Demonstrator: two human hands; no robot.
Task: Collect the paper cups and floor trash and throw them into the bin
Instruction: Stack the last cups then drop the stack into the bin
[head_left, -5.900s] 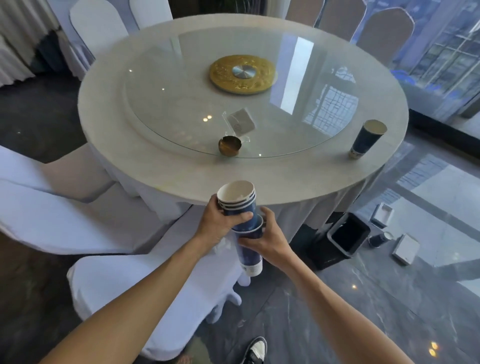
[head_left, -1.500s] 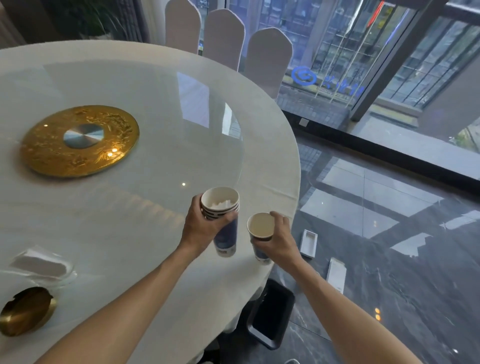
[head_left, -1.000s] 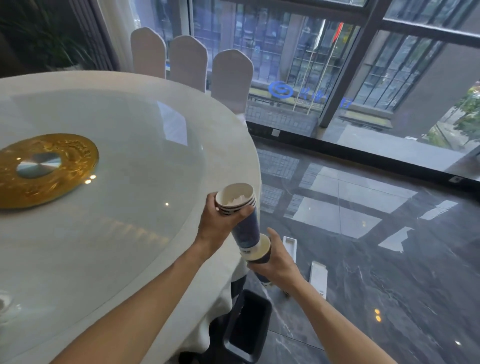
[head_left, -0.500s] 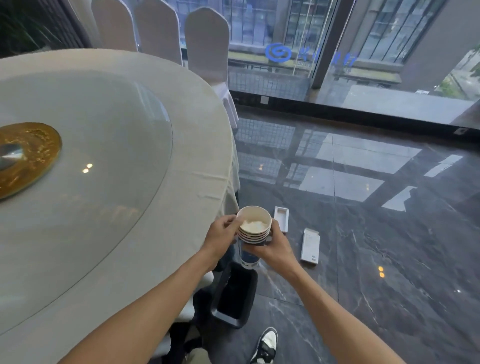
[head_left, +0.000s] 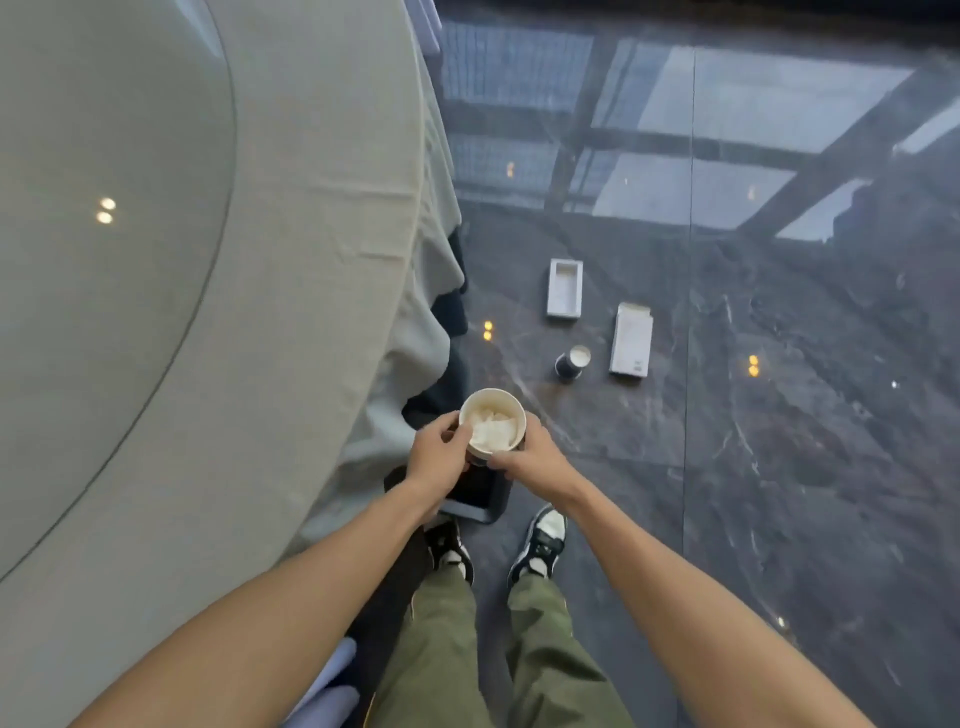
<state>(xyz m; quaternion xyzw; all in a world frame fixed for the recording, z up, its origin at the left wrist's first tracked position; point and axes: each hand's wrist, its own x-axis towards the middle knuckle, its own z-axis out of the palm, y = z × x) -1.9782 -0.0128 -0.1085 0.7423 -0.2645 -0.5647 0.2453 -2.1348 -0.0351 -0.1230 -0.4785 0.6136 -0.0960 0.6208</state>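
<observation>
We grip the stacked paper cups (head_left: 492, 427) upright between left hand (head_left: 438, 453) and right hand (head_left: 531, 458), directly above the bin (head_left: 475, 493) by our feet, so the drop is straight down.

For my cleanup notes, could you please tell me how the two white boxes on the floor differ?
The far box lies open side up, showing a hollow tray; the near box shows a closed flat face. The far box sits closer to the table; the near box lies beside the fallen cup. Both are white, rectangular, uncollected.
</observation>
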